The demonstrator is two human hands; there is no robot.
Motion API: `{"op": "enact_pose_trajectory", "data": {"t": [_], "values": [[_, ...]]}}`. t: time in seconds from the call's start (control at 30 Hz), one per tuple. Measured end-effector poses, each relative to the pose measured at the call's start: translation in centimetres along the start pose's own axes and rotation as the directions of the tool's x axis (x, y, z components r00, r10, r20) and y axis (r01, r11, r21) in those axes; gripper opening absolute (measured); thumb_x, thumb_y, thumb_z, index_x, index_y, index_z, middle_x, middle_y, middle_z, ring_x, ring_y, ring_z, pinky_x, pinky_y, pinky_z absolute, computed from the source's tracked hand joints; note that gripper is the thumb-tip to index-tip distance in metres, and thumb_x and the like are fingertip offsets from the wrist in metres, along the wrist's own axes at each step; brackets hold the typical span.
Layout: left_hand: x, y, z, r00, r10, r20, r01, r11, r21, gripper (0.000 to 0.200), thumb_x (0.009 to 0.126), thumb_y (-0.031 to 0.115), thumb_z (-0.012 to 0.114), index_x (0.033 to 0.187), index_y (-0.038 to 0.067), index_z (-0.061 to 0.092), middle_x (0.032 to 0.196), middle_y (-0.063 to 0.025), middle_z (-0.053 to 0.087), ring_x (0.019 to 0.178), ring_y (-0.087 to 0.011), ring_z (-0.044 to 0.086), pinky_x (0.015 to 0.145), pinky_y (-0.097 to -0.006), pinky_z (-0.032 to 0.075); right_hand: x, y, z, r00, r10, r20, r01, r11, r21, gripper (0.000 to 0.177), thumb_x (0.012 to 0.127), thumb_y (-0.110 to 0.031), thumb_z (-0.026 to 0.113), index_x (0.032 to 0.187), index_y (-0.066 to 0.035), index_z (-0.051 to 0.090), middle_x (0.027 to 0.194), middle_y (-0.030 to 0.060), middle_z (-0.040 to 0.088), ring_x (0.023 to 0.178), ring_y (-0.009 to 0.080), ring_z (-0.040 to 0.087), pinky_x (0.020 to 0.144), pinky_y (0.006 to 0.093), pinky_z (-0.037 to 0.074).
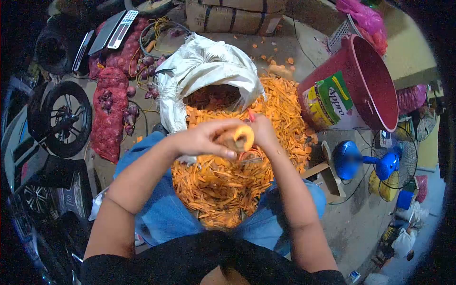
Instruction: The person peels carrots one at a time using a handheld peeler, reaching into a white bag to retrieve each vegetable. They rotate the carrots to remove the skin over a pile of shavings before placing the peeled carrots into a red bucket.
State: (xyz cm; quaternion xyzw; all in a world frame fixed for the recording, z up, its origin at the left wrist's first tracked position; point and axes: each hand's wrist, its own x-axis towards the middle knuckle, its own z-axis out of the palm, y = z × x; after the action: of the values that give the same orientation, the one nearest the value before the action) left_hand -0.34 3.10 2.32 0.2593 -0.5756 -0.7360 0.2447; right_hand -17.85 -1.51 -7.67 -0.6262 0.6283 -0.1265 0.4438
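My left hand [206,137] is wrapped round a thick carrot [244,137], its cut orange end facing up. Close against it, my right hand [264,131] is closed on a red peeler [251,115]; most of the tool is hidden by the fingers or blurred. Below and around both hands lies a large heap of orange carrot peelings [213,185], spread between my knees. Just beyond the hands a white woven sack [209,61] lies with its mouth facing me, dark inside.
A maroon bucket [327,76] lies tilted at right, near a blue dumbbell-shaped object [349,160] and a fan cage [403,156]. Red mesh sacks of onions [110,114] and a scale [111,33] are at left, beside a motorbike wheel [64,118]. Bound cartons [232,19] stand behind.
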Motion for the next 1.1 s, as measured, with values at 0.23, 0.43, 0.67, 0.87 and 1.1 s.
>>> {"op": "enact_pose_trajectory", "data": {"t": [0.23, 0.43, 0.67, 0.87, 1.1], "values": [[-0.2, 0.1, -1.1, 0.989, -0.008, -0.149, -0.002, 0.998, -0.067, 0.054, 0.065, 0.008, 0.064, 0.11, 0.004, 0.036, 0.1, -0.0015, 0.044, 0.095, -0.0085, 0.039, 0.082, -0.0236, 0.032, -0.3, -1.5, 0.5, 0.979, -0.187, 0.077, 0.191, 0.981, -0.043, 0.019, 0.067, -0.019, 0.051, 0.077, -0.002, 0.055, 0.072, 0.0215, 0.054, 0.071, 0.0354, 0.052, 0.063, 0.04, 0.041], [0.1, -0.6, -1.5, 0.989, 0.072, -0.131, -0.075, 0.997, -0.022, 0.056, 0.063, 0.006, 0.065, 0.111, 0.004, 0.035, 0.101, -0.0017, 0.044, 0.096, -0.0089, 0.04, 0.084, -0.0242, 0.032, 0.1, -1.3, 0.7, 0.971, -0.233, 0.051, 0.236, 0.97, -0.062, 0.019, 0.067, -0.016, 0.049, 0.074, 0.0, 0.054, 0.07, 0.0222, 0.053, 0.07, 0.0362, 0.051, 0.062, 0.0401, 0.041], [0.2, 0.1, -1.4, 0.99, -0.053, -0.128, 0.054, 0.998, 0.009, 0.053, 0.065, 0.01, 0.063, 0.11, 0.002, 0.037, 0.1, -0.0028, 0.045, 0.095, -0.0105, 0.042, 0.084, -0.0259, 0.032, -0.1, -2.4, -1.5, 0.995, -0.103, -0.002, 0.103, 0.994, -0.034, 0.017, 0.066, -0.014, 0.047, 0.073, 0.001, 0.053, 0.069, 0.0226, 0.052, 0.069, 0.0364, 0.051, 0.062, 0.0402, 0.04], [0.4, -0.5, -1.8, 0.986, -0.148, -0.082, 0.137, 0.983, -0.12, 0.056, 0.067, 0.024, 0.061, 0.112, 0.001, 0.036, 0.1, -0.0022, 0.046, 0.093, -0.0102, 0.041, 0.082, -0.0247, 0.031, 0.6, -1.5, -2.7, 0.988, -0.101, -0.12, 0.1, 0.995, -0.013, 0.016, 0.067, -0.012, 0.046, 0.071, 0.002, 0.051, 0.069, 0.0234, 0.051, 0.07, 0.0371, 0.05, 0.063, 0.0409, 0.039], [0.6, -0.4, -1.7, 0.987, -0.154, -0.048, 0.146, 0.979, -0.141, 0.056, 0.067, 0.028, 0.06, 0.111, 0.001, 0.037, 0.098, -0.0014, 0.046, 0.092, -0.0102, 0.041, 0.081, -0.0243, 0.031, 0.0, -1.8, -3.1, 0.983, -0.139, -0.12, 0.137, 0.99, -0.023, 0.017, 0.067, -0.013, 0.047, 0.073, 0.002, 0.051, 0.07, 0.0231, 0.052, 0.07, 0.037, 0.05, 0.063, 0.041, 0.039]]}}
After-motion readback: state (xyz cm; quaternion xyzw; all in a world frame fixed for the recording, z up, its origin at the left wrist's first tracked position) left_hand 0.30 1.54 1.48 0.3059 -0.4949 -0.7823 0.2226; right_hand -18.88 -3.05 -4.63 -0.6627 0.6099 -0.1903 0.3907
